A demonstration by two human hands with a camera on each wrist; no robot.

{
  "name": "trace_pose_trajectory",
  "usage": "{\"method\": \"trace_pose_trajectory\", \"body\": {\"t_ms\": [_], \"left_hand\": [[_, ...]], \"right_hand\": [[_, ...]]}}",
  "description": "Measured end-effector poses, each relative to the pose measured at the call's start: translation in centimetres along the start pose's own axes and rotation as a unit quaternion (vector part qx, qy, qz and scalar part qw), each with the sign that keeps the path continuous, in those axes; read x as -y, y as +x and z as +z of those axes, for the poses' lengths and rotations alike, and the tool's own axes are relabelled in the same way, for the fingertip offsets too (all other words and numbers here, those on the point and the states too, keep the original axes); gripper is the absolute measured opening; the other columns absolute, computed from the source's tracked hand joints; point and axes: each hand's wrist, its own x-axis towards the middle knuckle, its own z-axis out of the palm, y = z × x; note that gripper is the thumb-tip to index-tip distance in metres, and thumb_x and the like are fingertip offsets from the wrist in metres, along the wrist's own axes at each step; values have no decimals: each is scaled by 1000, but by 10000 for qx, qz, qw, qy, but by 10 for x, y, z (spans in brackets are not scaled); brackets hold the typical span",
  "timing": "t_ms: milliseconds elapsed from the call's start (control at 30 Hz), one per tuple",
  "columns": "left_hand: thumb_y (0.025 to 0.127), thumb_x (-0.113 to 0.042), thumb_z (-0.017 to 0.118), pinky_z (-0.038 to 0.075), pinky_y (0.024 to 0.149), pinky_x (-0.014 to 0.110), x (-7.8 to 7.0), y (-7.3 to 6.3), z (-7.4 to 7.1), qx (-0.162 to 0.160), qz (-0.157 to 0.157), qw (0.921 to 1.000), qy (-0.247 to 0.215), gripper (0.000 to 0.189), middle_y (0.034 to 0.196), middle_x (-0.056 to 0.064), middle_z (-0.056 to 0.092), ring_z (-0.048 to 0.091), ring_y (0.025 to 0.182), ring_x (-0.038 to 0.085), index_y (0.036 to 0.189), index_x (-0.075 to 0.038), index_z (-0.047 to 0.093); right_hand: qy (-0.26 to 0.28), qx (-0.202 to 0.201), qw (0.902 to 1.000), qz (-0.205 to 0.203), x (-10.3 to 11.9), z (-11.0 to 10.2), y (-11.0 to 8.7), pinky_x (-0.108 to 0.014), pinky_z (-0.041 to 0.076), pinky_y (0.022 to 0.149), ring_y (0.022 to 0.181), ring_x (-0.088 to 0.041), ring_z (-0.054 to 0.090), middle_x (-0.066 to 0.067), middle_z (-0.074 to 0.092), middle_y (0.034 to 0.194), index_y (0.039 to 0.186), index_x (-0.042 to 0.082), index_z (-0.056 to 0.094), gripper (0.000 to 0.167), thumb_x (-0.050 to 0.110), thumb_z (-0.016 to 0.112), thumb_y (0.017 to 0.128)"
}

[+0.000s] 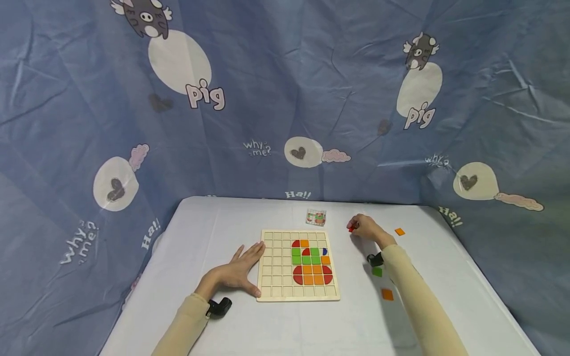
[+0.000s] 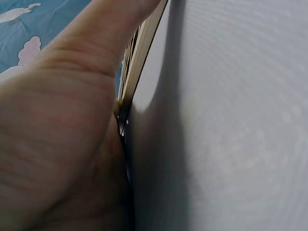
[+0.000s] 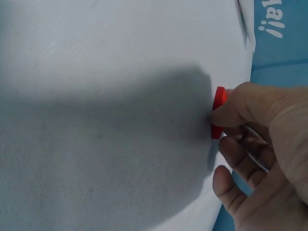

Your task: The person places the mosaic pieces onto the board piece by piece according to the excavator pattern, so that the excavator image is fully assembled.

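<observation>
A square wooden grid board (image 1: pixel 276 282) lies on the white table, its right part filled with red, orange, green and blue flat pieces. My left hand (image 1: pixel 236 271) is spread along the board's left edge, thumb and fingertips touching it. In the left wrist view the palm (image 2: pixel 57 134) stands beside the board's edge (image 2: pixel 139 57). To the right of the board, my right hand (image 1: pixel 367 228) pinches a small red piece (image 3: pixel 219 111) between thumb and finger, close to the tabletop. The piece's full outline is hidden by the fingers.
A small printed picture card (image 1: pixel 316 217) lies behind the board. Near the right arm are a loose orange piece (image 1: pixel 400 231), a green piece (image 1: pixel 377 272) and another orange piece (image 1: pixel 387 294). A blue printed cloth (image 1: pixel 267 113) hangs behind the table.
</observation>
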Motion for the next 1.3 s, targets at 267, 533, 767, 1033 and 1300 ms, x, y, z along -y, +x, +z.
{"method": "trace_pose_trajectory", "body": {"t_ms": [267, 533, 767, 1033, 1300], "left_hand": [[62, -62, 81, -12, 118, 57, 1, 1, 1, -4, 4, 10000, -33, 135, 164, 10, -5, -5, 151, 29, 155, -5, 1], [62, -62, 81, -12, 119, 56, -1, 0, -1, -35, -29, 10000, -10, 135, 164, 11, -3, -4, 151, 30, 155, -5, 2], [62, -65, 79, -12, 119, 55, -1, 0, -1, 32, -53, 10000, 28, 135, 164, 10, -5, -5, 151, 28, 155, -7, 1], [62, -63, 81, -12, 118, 56, -2, -1, -2, -1, 3, 10000, -75, 134, 164, 11, -4, -5, 151, 29, 155, -5, 2], [62, -63, 81, -13, 118, 55, -2, -2, -3, 22, -12, 10000, -76, 135, 164, 10, -5, -6, 151, 29, 155, -6, 1]], "right_hand": [[223, -236, 9995, 28, 0, -2, 1, -30, 48, 72, 84, -20, 56, -10, 63, 94, 104, 1, 62, 20, 5, 65, 84], [-65, -802, 9893, 1221, 10, -8, -5, -36, 49, 67, 76, -24, 55, -13, 63, 83, 83, -2, 65, 40, 38, 66, 88], [-73, -427, 9880, 1482, 14, -2, -7, -39, 53, 74, 83, -24, 60, -18, 69, 97, 88, -1, 72, 36, 34, 74, 83], [-27, -320, 9951, 934, 16, 0, -4, -30, 50, 68, 80, -20, 59, -13, 68, 93, 95, -1, 68, 22, 16, 75, 82], [155, -322, 9975, 616, 11, 5, -4, -30, 51, 69, 77, -18, 59, -10, 67, 89, 96, 1, 66, 22, 16, 75, 82]]}}
